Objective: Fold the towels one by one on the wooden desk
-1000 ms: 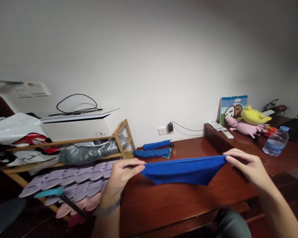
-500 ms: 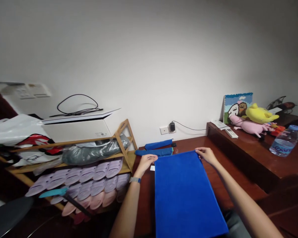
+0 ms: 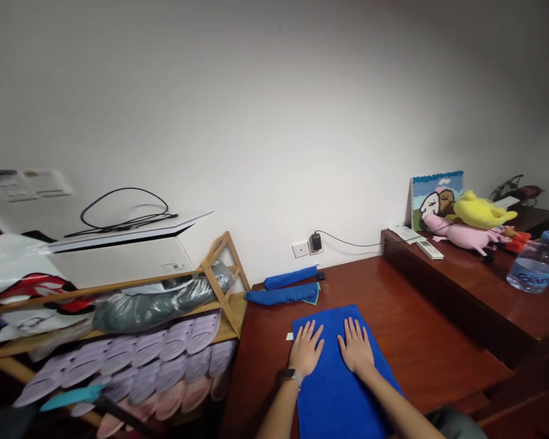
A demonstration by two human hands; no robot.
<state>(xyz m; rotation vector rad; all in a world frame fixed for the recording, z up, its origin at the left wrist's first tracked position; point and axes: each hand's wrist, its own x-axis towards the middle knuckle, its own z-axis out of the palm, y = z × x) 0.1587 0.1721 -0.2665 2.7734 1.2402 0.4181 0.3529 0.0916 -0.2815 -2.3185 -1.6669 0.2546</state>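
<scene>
A blue towel point(image 3: 332, 390) lies spread on the brown wooden table point(image 3: 348, 283), its near part running out of view at the bottom. My left hand point(image 3: 306, 349) rests flat on its far left part, fingers spread, with a watch on that wrist. Flat on the far right part of the cloth lies my right hand point(image 3: 357, 345), fingers apart. A small white tag point(image 3: 290, 336) sticks out at the towel's left edge. Farther back, two rolled blue cloths point(image 3: 283, 294) lie close to the wall.
At left, a wooden rack point(image 3: 231, 311) holds several slippers point(image 3: 149, 347), a white box point(image 3: 128, 259) and bags. On the raised ledge at right are a remote point(image 3: 430, 249), plush toys point(image 3: 462, 235) and a water bottle point(image 3: 536, 263). A charger point(image 3: 316, 242) is plugged into the wall.
Both hands have let go of the towel's far corners and moved down and inward. The towel, held up before, now lies on the table under my flat palms.
</scene>
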